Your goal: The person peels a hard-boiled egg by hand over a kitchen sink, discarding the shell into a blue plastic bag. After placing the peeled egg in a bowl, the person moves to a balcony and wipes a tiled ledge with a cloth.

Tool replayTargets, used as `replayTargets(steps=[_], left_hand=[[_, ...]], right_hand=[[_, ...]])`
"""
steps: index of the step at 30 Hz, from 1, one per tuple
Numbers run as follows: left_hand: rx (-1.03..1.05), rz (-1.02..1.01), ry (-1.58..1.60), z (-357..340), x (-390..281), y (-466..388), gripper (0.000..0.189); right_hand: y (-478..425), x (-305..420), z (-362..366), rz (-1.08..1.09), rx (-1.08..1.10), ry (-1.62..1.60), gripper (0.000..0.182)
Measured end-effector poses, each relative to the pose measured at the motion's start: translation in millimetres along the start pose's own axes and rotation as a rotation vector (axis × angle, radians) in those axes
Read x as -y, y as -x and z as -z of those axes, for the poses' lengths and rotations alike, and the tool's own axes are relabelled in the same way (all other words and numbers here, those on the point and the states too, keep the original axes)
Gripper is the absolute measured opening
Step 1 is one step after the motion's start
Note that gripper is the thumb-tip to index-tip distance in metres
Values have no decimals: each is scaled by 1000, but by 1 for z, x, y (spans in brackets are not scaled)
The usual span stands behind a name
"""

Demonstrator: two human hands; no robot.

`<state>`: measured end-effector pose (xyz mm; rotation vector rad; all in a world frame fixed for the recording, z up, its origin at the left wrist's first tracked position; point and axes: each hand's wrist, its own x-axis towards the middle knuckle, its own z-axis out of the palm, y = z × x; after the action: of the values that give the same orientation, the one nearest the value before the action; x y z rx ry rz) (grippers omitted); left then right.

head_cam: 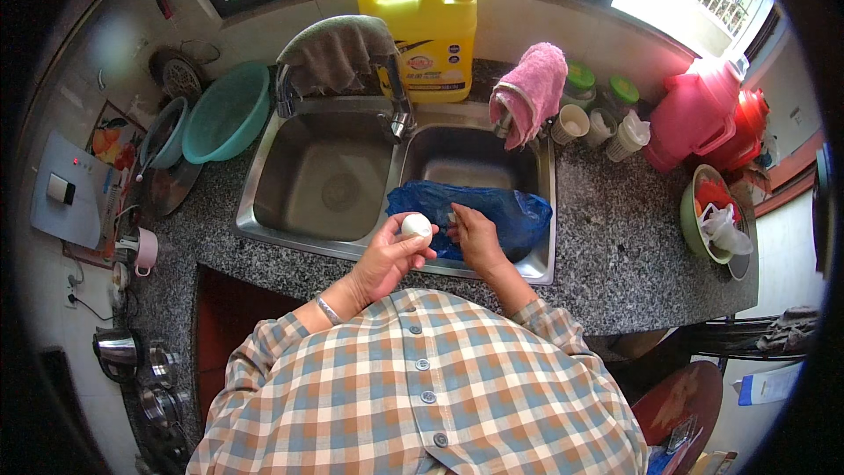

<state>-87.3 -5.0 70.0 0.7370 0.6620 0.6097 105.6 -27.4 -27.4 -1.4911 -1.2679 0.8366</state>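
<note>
My left hand [388, 262] holds a white egg [417, 228] between thumb and fingers, above the front of the sink near its divider. The egg looks smooth, with a small mark on its right side. Just right of it, my right hand [481, 243] has its thumb and fingers pinched on a small pale piece [452, 217], perhaps eggshell. Beneath both hands a crumpled blue plastic bag [517, 211] lies across the front of the right sink basin [471, 155]. What the bag contains cannot be made out.
Left of the bag is the other steel basin [323, 171], with a cloth-draped faucet [401, 122] behind. A yellow pump jug [422, 33] stands at the back. A pink towel [534, 89], cups [571, 124] and a pink jug [695, 109] line the right; teal basins [227, 112] lean left.
</note>
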Motion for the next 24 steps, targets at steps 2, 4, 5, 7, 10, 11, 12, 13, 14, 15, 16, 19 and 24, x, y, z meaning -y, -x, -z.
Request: replayTargets(steps=[2,4,5,7,10,11,12,13,14,15,16,19,24], left_hand=[[13,18,11,-2,-2,1,49],[17,22,13,-1,-2,1,50],[19,24,14,-1,-2,2,50],[11,23,19,0,-1,2,50],[9,14,23,1,0,1,50],[10,11,24,0,0,1,50],[16,9,21,-1,0,1,51],[21,8,17,-4,0,1,51],[27,6,13,-6,0,1,51],[27,-10,19,-5,0,1,52],[26,-27,25,-4,1,0,52],[14,-43,1,-4,-1,1,53],[1,-55,-85,-6,-4,4,54]], right_hand=[[-3,3,2,-71,12,-37,24],[-4,12,4,-174,22,-119,24],[-4,16,4,-189,2,-217,22],[-3,22,3,-219,-39,-414,19],[-11,16,13,-161,-55,172,15],[-11,7,15,-64,-99,308,14],[-11,-1,16,34,-143,444,14],[-11,-9,17,134,-187,580,13],[-10,-16,17,119,-212,565,17],[-11,-15,17,161,-204,566,17],[-11,-14,18,202,-197,567,18],[-8,1,19,283,-158,747,18],[-4,8,15,327,-176,506,17]])
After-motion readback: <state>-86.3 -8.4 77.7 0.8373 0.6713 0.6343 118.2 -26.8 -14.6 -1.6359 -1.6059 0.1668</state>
